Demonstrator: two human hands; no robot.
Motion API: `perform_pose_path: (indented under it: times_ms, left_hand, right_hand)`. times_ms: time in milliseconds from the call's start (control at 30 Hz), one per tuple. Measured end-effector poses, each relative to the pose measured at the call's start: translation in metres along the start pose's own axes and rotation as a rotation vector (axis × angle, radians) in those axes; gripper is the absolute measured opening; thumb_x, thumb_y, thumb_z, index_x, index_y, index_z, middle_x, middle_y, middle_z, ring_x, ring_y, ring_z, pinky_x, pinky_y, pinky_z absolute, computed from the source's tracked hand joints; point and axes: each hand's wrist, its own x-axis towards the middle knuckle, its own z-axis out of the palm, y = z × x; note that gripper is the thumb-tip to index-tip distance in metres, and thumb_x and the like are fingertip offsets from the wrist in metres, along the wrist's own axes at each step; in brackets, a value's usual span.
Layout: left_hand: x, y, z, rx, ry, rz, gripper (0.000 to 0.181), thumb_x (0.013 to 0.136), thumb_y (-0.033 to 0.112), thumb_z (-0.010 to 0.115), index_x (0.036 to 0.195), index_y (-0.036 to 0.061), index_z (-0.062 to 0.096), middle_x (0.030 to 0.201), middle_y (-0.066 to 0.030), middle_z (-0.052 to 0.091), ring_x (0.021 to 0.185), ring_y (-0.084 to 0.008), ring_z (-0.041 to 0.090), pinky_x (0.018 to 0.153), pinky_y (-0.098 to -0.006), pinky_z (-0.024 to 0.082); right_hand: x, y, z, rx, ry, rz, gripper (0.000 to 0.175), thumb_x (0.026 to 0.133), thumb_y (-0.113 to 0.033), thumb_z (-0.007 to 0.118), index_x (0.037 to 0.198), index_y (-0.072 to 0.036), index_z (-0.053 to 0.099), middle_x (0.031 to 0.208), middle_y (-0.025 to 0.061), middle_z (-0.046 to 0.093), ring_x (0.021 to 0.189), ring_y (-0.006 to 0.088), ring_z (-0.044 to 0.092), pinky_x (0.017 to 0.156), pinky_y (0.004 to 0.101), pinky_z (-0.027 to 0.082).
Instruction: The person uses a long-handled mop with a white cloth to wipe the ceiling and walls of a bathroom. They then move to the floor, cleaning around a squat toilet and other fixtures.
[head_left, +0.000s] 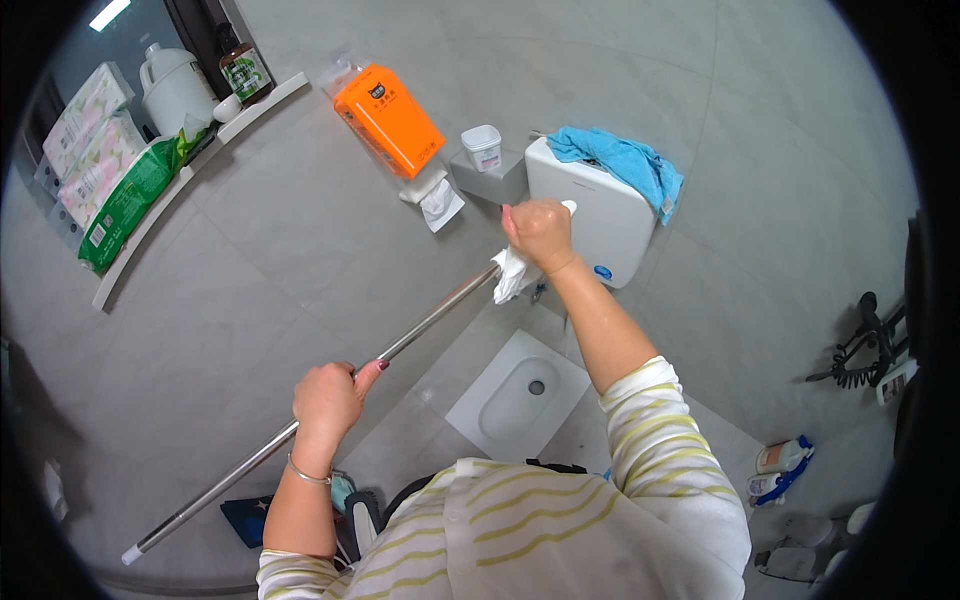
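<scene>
My left hand (328, 397) grips a long shiny metal pole (232, 472) at its middle. The pole slants from a white-capped end at lower left up to crumpled white tissue (512, 276) near its upper end. My right hand (538, 231) is closed on the tissue around that end; a white rounded tip shows just past the fist. What lies inside the fist is hidden. Beyond the right hand is a white toilet cistern (607, 214) with a blue cloth (626, 161) draped over it. Below the hands, a white squat toilet (525, 390) is set in the floor.
An orange tissue pack (390, 120) hangs on the tiled wall with a sheet sticking out. A white tub (482, 146) stands on a grey box (495, 176). At upper left, a ledge (202, 165) holds packs and bottles. Bottles (776, 469) and slippers (795, 555) are at lower right.
</scene>
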Motion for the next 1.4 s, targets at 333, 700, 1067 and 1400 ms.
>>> perform_pose_path:
  times_ms: [333, 700, 1067, 1400]
  left_hand:
    - [0.009, -0.007, 0.027, 0.039, 0.392, -0.006, 0.05, 0.069, 0.052, 0.062, 0.059, 0.0033, 0.055, 0.052, -0.0136, 0.054, 0.05, -0.0325, 0.054, 0.045, -0.0391, 0.041]
    - [-0.018, -0.017, 0.114, -0.018, 0.628, 0.184, 0.035, 0.065, 0.035, 0.071, 0.071, 0.0071, 0.05, 0.067, -0.0079, 0.051, 0.064, -0.0278, 0.05, 0.056, -0.0387, 0.04]
    - [-0.057, -0.015, 0.164, -0.257, 0.023, 0.251, 0.037, 0.078, 0.037, 0.061, 0.075, 0.0028, 0.046, 0.058, -0.0201, 0.055, 0.054, -0.0406, 0.054, 0.047, -0.048, 0.042]
    - [-0.058, -0.022, 0.167, -0.232, 0.079, 0.23, 0.037, 0.078, 0.035, 0.061, 0.07, 0.0028, 0.045, 0.058, -0.0193, 0.055, 0.053, -0.0388, 0.054, 0.045, -0.0454, 0.042]
  right_hand:
    - [-0.039, 0.037, 0.013, 0.738, 0.204, 0.896, 0.034, 0.079, -0.032, 0.057, 0.101, -0.006, 0.051, 0.098, 0.0117, 0.054, 0.092, 0.0234, 0.051, 0.077, 0.0355, 0.039]
    - [-0.134, -0.03, 0.038, 1.548, 0.13, 2.226, 0.092, 0.068, -0.082, 0.018, 0.138, -0.022, 0.02, 0.144, 0.0067, 0.018, 0.131, 0.0354, 0.014, 0.094, 0.0667, 0.0]
    - [-0.091, 0.008, 0.046, 1.797, 0.34, 2.121, 0.059, 0.072, -0.072, 0.03, 0.101, -0.025, 0.051, 0.093, 0.0012, 0.054, 0.078, 0.0273, 0.05, 0.053, 0.0425, 0.036]
    - [-0.071, -0.01, 0.047, 1.63, 0.734, 1.755, 0.035, 0.079, -0.042, 0.039, 0.085, -0.014, 0.057, 0.08, 0.0027, 0.055, 0.077, 0.0199, 0.055, 0.064, 0.0349, 0.046]
